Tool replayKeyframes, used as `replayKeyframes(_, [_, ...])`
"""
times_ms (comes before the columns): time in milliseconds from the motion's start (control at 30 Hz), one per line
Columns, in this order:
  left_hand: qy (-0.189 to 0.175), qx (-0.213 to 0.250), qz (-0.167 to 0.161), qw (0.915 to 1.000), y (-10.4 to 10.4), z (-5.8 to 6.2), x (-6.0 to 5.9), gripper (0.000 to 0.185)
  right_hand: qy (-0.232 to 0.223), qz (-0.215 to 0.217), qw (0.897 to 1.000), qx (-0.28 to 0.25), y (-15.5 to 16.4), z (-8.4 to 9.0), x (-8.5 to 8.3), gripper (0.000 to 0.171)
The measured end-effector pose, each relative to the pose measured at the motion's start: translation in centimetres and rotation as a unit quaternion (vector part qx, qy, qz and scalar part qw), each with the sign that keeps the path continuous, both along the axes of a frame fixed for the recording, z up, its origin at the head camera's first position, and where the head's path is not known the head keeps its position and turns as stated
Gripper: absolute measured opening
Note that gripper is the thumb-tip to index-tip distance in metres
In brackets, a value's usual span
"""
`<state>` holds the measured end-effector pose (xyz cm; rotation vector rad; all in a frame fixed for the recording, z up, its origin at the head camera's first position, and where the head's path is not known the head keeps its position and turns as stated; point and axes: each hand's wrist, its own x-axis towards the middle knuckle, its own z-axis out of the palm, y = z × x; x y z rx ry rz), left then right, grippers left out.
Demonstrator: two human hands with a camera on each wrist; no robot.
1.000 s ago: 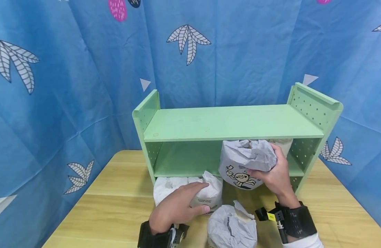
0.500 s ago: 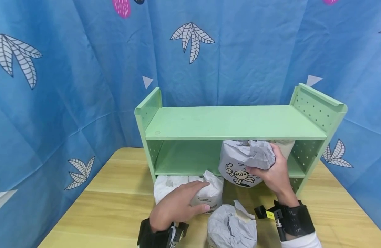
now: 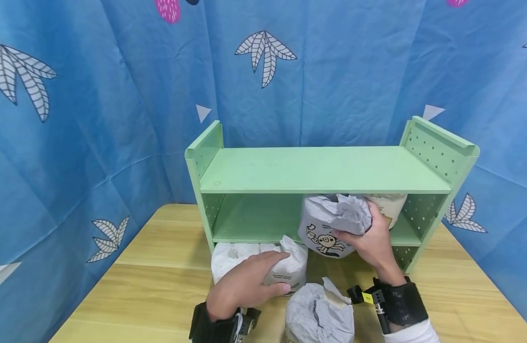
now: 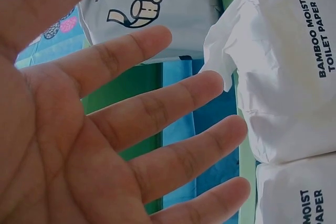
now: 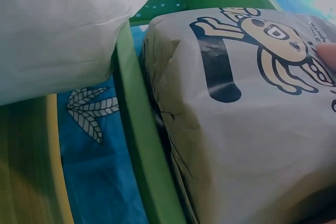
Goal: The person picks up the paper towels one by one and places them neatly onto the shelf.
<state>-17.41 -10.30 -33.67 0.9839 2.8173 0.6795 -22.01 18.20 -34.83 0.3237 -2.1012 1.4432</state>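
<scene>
Right hand [image 3: 372, 240] has its fingers wrapped around a grey cartoon-printed roll [image 3: 332, 224], holding it at the front edge of the green shelf's [image 3: 323, 169] lower level, right side. Left hand [image 3: 245, 286] lies flat, fingers relaxed, on a white roll [image 3: 291, 269] on the surface [image 3: 160, 267].

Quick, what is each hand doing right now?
Left hand: open, fingers resting on a white wrapped toilet paper roll.
Right hand: gripping a grey wrapped, cartoon-printed roll.
</scene>
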Motion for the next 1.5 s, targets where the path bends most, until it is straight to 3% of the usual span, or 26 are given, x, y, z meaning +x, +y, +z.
replayKeyframes(267, [-0.006,-0.003,-0.006,1.0000,0.0,-0.1,-0.1,0.062,-0.052,0.005,0.999,-0.010,-0.3,-0.2,-0.2,0.092])
replayKeyframes(600, [-0.010,-0.003,-0.010,0.9999,0.0,-0.1,-0.3,0.061,-0.061,0.006,0.997,-0.035,-0.7,-0.4,-0.6,0.099])
replayKeyframes(767, [-0.009,-0.005,-0.009,0.9999,0.0,0.0,-0.3,0.062,-0.049,-0.005,0.999,-0.006,-0.5,-0.4,-0.7,0.095])
replayKeyframes(967, [-0.014,-0.005,-0.008,0.9999,0.0,0.1,-0.3,0.062,-0.012,-0.052,0.996,0.066,-0.4,-0.5,-0.6,0.091])
replayKeyframes(1100, [-0.016,-0.004,-0.010,0.9998,0.0,0.1,-0.4,0.062,-0.021,-0.077,0.992,0.098,-0.5,-0.3,-0.3,0.096])
replayKeyframes(1200, [-0.013,-0.002,-0.011,0.9998,0.0,0.1,-0.4,0.062,-0.021,-0.088,0.991,0.096,-0.6,-0.3,-0.3,0.100])
replayKeyframes(1300, [-0.011,0.000,-0.013,0.9999,-0.1,0.2,-0.3,0.062,0.000,-0.084,0.995,0.059,-0.9,-0.5,-0.4,0.099])
replayKeyframes(1433, [-0.011,0.001,-0.014,0.9998,-0.1,0.2,-0.2,0.062,0.030,-0.080,0.996,0.014,-1.4,-0.9,-0.6,0.089])
replayKeyframes(1500, [-0.012,-0.001,-0.011,0.9999,-0.1,0.2,-0.2,0.062,0.042,-0.088,0.995,0.016,-1.5,-1.1,-0.6,0.084])
